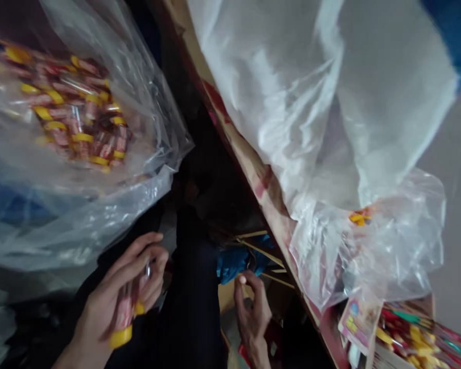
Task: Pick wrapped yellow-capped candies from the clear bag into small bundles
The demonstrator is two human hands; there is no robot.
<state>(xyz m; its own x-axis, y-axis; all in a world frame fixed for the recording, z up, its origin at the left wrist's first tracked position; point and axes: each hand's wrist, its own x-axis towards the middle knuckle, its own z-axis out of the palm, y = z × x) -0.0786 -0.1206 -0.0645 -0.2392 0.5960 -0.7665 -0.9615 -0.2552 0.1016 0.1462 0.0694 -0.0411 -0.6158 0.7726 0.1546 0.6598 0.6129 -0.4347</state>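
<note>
**Tubes in one hand, sticks by the other**

Far left, a big clear plastic bag (61, 169) bulges toward me, and through its film a heap of small tubes (77, 113) shows, red and pink wrappers with yellow caps, piled in the upper part of the bag.

Below that bag the left hand (119, 292) is curled around a few of the same yellow-capped tubes (125, 320). The fingers wrap them fully, one yellow cap sticking out at the heel of the hand and another near the fingertips. The picture is smeared there, so I cannot count them.

Across a dark gap in the middle, the right hand (253, 307) is half closed, thumb and fingertips drawn together as in a pinch; whether anything sits between them I cannot tell. Just above it lie thin wooden sticks (261, 251) and a crumpled bit of blue plastic (234, 261).

Right of that, a cardboard edge (253, 159) runs diagonally down the scene. A second, far larger clear bag (330, 102) drapes over it, mostly empty-looking film. At bottom right sits a carton of colourful packets (415, 333).
</note>
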